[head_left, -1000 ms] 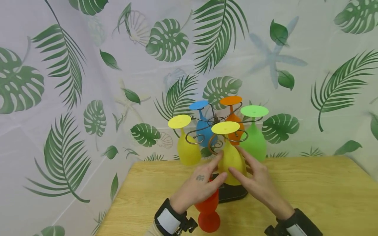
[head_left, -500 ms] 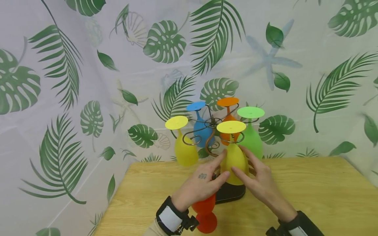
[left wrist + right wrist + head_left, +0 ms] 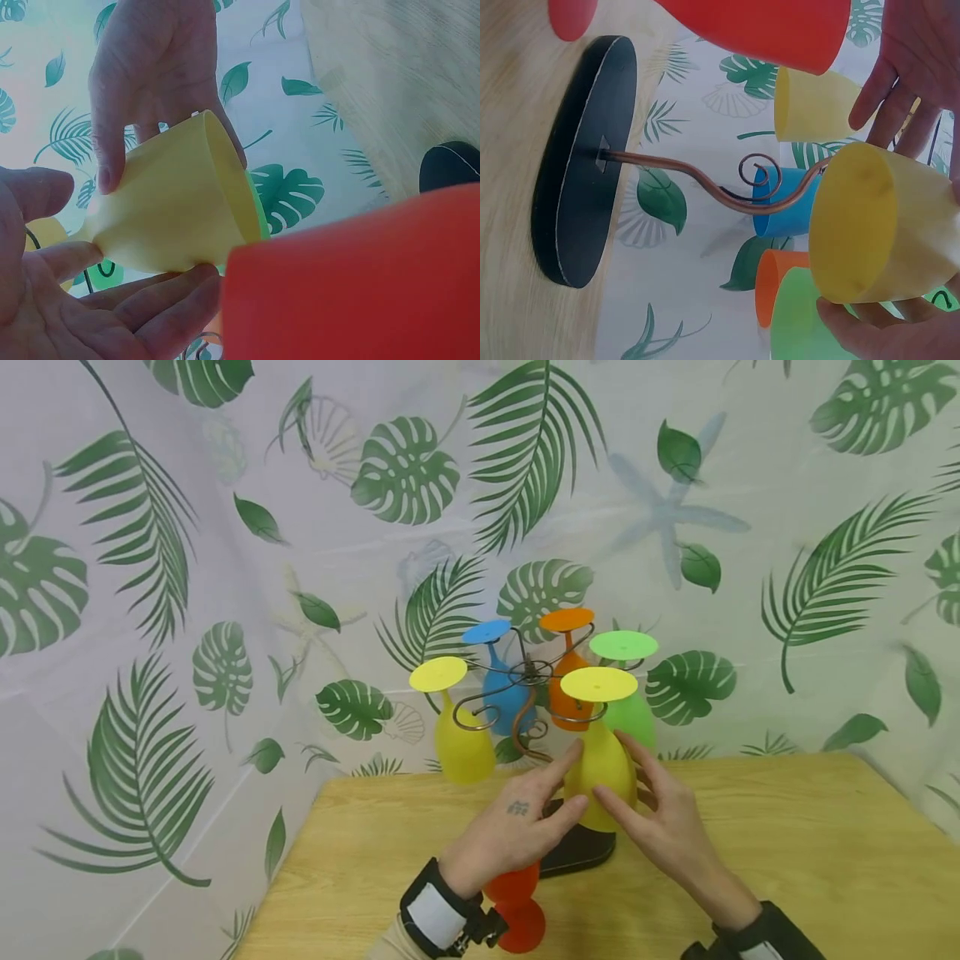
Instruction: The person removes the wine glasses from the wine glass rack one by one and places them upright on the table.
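Observation:
A yellow goblet [image 3: 602, 777] is upside down between my hands, its round foot above a curled hook of the metal stemware rack [image 3: 531, 672]. My left hand [image 3: 513, 827] touches the bowl's left side with fairly straight fingers; in the left wrist view its thumb [image 3: 37, 193] is apart from the bowl. My right hand [image 3: 667, 818] holds the right side, thumb in front and fingers behind. Another yellow goblet [image 3: 463, 747], a blue goblet [image 3: 507, 689], an orange goblet [image 3: 567, 685] and a green goblet [image 3: 636, 714] hang upside down around the rack.
A red goblet [image 3: 522, 927] stands on the wooden table [image 3: 360, 860], partly hidden by my left hand. The rack's black oval base [image 3: 581, 852] rests on the table behind it. A leaf-printed cloth [image 3: 225, 710] covers the wall.
The held yellow goblet and both hands have shifted right relative to the rack, and its foot is now over the hook's right end. The view has turned slightly right.

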### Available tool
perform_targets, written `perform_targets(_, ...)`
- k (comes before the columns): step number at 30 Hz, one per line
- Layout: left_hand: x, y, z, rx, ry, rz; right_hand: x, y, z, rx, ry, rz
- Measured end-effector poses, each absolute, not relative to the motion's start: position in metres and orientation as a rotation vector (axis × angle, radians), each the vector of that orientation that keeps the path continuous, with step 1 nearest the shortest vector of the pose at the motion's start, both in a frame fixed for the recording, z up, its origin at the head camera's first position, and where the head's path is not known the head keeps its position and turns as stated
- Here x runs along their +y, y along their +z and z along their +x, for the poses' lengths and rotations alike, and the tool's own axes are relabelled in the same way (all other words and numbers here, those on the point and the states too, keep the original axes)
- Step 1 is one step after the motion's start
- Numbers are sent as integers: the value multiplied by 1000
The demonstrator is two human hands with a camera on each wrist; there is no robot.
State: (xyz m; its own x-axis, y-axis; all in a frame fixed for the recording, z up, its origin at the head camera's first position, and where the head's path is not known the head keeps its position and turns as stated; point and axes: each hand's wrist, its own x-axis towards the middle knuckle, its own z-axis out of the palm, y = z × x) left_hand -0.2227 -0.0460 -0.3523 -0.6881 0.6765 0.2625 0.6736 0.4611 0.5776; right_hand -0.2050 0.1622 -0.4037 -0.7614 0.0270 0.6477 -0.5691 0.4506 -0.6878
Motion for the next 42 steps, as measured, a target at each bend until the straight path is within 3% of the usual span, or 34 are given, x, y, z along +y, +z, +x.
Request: perform_targets(42, -48, -359, -193, 2555, 1216, 1334, 168, -409, -164, -2011, 1196, 522)
